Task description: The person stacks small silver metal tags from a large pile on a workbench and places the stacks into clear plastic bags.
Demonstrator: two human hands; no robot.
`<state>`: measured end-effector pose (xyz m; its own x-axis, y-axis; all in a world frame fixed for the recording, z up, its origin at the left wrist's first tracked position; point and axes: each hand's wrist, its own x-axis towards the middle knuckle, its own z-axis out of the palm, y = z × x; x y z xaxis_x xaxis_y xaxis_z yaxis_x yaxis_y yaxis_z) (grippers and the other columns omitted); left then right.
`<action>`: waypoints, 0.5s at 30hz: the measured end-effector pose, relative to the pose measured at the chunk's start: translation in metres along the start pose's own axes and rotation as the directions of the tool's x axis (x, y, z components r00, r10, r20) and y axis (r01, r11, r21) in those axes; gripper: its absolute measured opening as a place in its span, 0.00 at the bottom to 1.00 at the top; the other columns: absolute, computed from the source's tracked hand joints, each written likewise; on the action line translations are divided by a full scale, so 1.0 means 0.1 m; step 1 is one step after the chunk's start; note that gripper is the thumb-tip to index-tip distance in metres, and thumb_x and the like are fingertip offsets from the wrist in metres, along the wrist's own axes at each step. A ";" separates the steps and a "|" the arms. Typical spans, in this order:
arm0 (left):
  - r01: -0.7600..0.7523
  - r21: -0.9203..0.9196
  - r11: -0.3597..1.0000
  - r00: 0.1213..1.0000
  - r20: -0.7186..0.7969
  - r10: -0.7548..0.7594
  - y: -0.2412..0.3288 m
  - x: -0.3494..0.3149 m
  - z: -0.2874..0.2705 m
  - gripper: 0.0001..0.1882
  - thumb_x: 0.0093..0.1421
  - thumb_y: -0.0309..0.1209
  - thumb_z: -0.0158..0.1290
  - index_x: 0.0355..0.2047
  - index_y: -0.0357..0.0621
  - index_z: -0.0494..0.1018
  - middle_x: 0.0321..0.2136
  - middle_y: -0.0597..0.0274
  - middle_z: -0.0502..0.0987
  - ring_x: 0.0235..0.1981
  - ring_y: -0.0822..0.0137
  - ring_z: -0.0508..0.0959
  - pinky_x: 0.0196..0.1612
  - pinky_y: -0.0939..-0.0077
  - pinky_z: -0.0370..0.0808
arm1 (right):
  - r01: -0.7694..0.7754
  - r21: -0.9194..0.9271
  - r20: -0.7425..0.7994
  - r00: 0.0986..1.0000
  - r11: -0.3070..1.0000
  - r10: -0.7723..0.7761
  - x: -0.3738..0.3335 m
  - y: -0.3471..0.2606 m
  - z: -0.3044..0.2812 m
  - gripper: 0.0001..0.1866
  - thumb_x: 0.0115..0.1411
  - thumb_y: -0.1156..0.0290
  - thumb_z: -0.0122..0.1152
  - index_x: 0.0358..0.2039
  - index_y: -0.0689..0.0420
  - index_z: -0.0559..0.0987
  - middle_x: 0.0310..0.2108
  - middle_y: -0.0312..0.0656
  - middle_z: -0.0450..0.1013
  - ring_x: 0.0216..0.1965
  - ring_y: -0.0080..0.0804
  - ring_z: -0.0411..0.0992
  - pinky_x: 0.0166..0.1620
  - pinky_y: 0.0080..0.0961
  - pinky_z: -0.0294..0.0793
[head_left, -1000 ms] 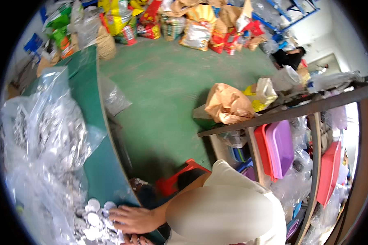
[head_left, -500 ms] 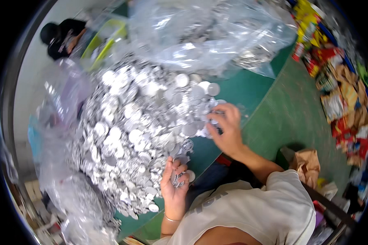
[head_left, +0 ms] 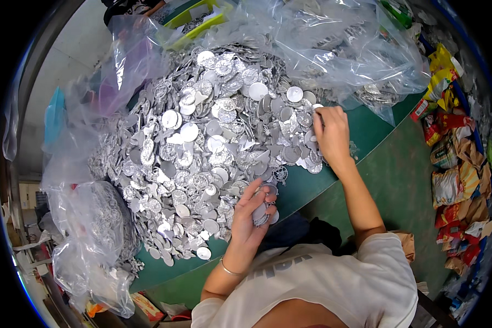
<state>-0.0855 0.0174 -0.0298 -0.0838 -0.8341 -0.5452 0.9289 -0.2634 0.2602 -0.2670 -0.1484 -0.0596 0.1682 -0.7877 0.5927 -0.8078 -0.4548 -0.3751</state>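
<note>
A broad heap of silver metal pieces (head_left: pixel 202 158), mostly flat round discs with some openwork and star shapes, spreads over a green table (head_left: pixel 169 270). In front of the heap's near right edge, my left hand (head_left: pixel 245 221) is palm up. Its fingers curl around several silver discs (head_left: pixel 259 214). My right hand (head_left: pixel 332 134) reaches to the heap's right edge with its fingers bent down. A pale disc (head_left: pixel 317 107) shows at its fingertips; anything pinched under the fingers is hidden. Between the hands, an openwork round piece (head_left: pixel 280 174) lies at the heap's edge.
Clear plastic bags of metal pieces sit behind the heap (head_left: pixel 355 49) and at its left (head_left: pixel 101 218). A yellow-green bin (head_left: pixel 198 23) stands at the far left, near another person's arm (head_left: pixel 156 8). Colourful packets (head_left: pixel 454 164) line the right side beyond the green floor.
The whole view has shifted, with the heap now sharper. My right hand has moved farther out along the heap's right edge. My left hand still holds its discs.
</note>
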 end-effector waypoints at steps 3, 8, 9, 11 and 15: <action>0.040 0.055 0.998 0.997 0.058 -0.043 -0.03 0.07 0.03 0.16 0.56 0.20 0.46 0.46 0.41 0.64 0.32 0.59 0.67 0.31 0.70 0.67 0.24 0.84 0.65 | -0.311 0.317 -0.046 0.939 0.896 0.342 -0.02 0.18 -0.05 0.09 0.52 0.74 0.56 0.33 0.64 0.75 0.24 0.42 0.72 0.26 0.33 0.70 0.32 0.24 0.67; 0.017 0.272 0.962 0.994 0.097 -0.045 -0.07 0.20 0.15 0.11 0.59 0.26 0.45 0.43 0.38 0.66 0.28 0.60 0.69 0.27 0.69 0.68 0.21 0.83 0.65 | -0.527 0.775 0.631 0.633 -0.348 0.449 -0.07 0.36 -0.33 0.10 0.58 0.71 0.51 0.34 0.66 0.74 0.21 0.35 0.68 0.24 0.20 0.66 0.28 0.16 0.65; 0.023 0.276 0.961 0.995 0.086 -0.049 -0.06 0.22 0.17 0.11 0.59 0.27 0.45 0.42 0.38 0.67 0.27 0.60 0.69 0.27 0.69 0.69 0.21 0.83 0.65 | -0.544 0.722 0.690 0.604 -0.428 0.399 -0.08 0.42 -0.36 0.11 0.58 0.69 0.52 0.35 0.65 0.74 0.21 0.34 0.68 0.24 0.20 0.66 0.27 0.16 0.65; 0.042 0.297 0.954 0.998 0.039 -0.056 -0.07 0.27 0.22 0.12 0.60 0.29 0.44 0.42 0.37 0.67 0.27 0.59 0.70 0.27 0.68 0.70 0.21 0.82 0.66 | -0.663 0.742 0.635 0.644 -0.103 0.427 -0.08 0.47 -0.37 0.13 0.56 0.66 0.55 0.35 0.65 0.74 0.21 0.36 0.69 0.24 0.23 0.67 0.28 0.19 0.67; 0.039 0.361 0.932 0.999 0.018 -0.049 -0.10 0.36 0.25 0.13 0.60 0.27 0.45 0.44 0.36 0.66 0.31 0.59 0.71 0.30 0.68 0.72 0.23 0.81 0.69 | -0.425 -0.022 0.277 0.867 0.905 0.414 0.02 0.32 -0.26 0.17 0.46 0.65 0.63 0.35 0.60 0.75 0.28 0.47 0.72 0.28 0.45 0.69 0.32 0.34 0.67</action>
<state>-0.1066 -0.0223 -0.0324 -0.1353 -0.8289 -0.5428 0.7321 -0.4528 0.5089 -0.3068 -0.1537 -0.0523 -0.0317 -0.9864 0.1613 -0.8149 -0.0680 -0.5756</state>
